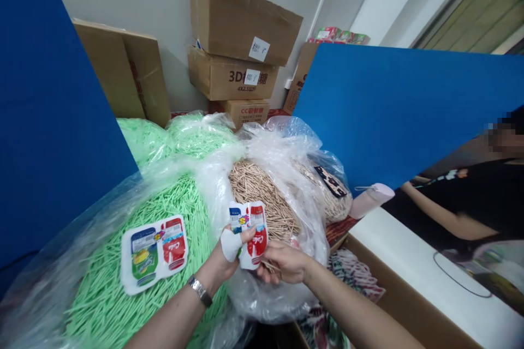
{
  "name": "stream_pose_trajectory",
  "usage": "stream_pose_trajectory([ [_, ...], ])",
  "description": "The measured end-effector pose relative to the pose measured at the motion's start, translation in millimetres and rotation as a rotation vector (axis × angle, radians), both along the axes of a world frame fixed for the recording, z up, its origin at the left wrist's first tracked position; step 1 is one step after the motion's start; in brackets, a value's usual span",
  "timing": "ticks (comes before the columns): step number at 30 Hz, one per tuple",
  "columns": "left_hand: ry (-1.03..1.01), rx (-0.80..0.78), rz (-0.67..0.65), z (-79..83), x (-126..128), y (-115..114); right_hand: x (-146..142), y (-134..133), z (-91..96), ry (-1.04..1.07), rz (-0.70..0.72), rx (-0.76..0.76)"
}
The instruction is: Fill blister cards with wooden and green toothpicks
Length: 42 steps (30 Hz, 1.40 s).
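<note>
My left hand [226, 259], with a white wrap on its thumb and a metal watch at the wrist, is closed on a printed packet [259, 223] marked "Cola". My right hand [286, 263] is closed just beside the packet's lower edge, with a few thin brown sticks [268, 266] between its fingers. Both hands are over an open clear bag of brown sticks [262, 191]. To the left, a white-edged pack [155, 253] with can pictures lies on a heap of light green sticks [102, 289] in another open bag.
Cardboard boxes [241, 22] are stacked behind the bags. Blue panels [388, 109] stand on both sides. A phone [331, 181] lies on the right bag, near a pink bottle [372, 200]. Below right, a carton holds wrapped packets [352, 275]; another person [466, 202] sits beyond.
</note>
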State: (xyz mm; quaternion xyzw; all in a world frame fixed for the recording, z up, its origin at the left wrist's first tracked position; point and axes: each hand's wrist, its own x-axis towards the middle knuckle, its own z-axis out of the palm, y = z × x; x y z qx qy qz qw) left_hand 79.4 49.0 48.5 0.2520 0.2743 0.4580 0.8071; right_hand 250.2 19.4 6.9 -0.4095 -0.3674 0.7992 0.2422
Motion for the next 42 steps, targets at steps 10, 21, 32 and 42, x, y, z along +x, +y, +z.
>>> stream_pose_trajectory([
  [10,0.017,-0.017,0.009,-4.5,9.6,7.9,0.8,3.4,-4.3,0.103,-0.026,0.014],
  [21,0.191,0.042,0.12,1.8,-29.7,-11.3,5.4,6.0,3.1,-0.003,-0.199,0.16],
  [32,0.699,0.213,0.268,-34.6,-66.7,-51.0,-41.6,-1.6,27.4,-0.205,-0.344,0.494],
  [42,0.867,0.422,0.412,-37.9,-80.5,-64.0,-66.2,1.9,64.4,-0.145,-0.46,0.633],
])
